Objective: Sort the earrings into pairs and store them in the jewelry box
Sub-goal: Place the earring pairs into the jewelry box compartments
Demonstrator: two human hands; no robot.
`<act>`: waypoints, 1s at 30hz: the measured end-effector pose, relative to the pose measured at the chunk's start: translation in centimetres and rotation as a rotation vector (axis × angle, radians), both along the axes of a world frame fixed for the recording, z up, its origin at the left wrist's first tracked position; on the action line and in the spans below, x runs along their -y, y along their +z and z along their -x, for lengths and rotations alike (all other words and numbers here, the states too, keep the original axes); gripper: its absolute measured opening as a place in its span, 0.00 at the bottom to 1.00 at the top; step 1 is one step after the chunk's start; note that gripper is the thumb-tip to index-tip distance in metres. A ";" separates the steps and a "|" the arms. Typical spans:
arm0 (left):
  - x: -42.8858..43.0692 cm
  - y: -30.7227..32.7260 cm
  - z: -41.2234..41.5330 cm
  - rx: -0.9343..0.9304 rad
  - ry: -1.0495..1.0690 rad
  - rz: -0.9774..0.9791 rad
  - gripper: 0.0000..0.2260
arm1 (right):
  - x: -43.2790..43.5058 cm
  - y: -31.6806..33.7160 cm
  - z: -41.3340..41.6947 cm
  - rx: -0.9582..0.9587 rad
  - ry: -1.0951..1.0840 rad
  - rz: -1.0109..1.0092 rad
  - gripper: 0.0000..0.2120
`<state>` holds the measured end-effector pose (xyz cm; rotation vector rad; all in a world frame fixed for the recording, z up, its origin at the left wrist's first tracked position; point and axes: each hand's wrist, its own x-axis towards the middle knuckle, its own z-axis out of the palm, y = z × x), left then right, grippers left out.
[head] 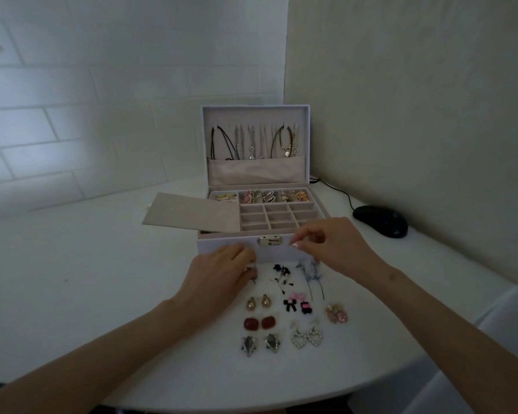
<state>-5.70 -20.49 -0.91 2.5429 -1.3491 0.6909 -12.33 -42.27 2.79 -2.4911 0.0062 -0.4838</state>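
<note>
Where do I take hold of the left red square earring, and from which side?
Probably pinch the left red square earring by its near and far edges, fingers coming straight down: it lies flat, and its twin sits close on its right.

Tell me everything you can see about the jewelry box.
The jewelry box is white outside with pale pinkish lining, standing open on the white table. Necklaces hang inside its upright lid above a pocket. The tray holds rings at the back and empty small compartments; a flat liner panel lies askew across its left side. A metal latch sits on the front.
</note>
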 end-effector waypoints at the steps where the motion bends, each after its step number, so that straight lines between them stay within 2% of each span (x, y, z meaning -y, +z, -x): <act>1: 0.0 -0.1 -0.1 -0.002 0.007 0.010 0.10 | 0.3 0.0 0.2 -0.019 -0.024 0.025 0.04; 6: 1.4 0.8 0.1 -0.041 -0.090 0.058 0.09 | 1.2 -0.5 1.1 -0.065 -0.164 0.232 0.07; 9: 4.1 1.5 0.5 -0.031 -0.153 0.049 0.06 | 1.5 -1.1 1.2 -0.094 -0.200 0.287 0.09; 12: 7.1 2.5 0.9 0.033 -0.097 -0.027 0.08 | 1.5 -1.8 0.9 -0.113 -0.222 0.271 0.07; 17: 10.4 2.7 1.7 -0.001 0.056 -0.357 0.09 | 1.1 -2.1 0.8 -0.145 -0.252 0.257 0.06; 24: 9.7 1.9 1.9 0.014 0.072 -0.356 0.09 | 1.1 -2.2 0.4 -0.207 -0.252 0.212 0.07; 28: 9.0 2.7 1.9 0.135 0.133 -0.281 0.13 | 1.3 -2.1 0.7 -0.197 -0.249 0.161 0.02; 30: 8.9 2.7 1.6 0.055 0.143 -0.293 0.13 | 1.5 -2.1 0.9 -0.164 -0.249 0.148 0.03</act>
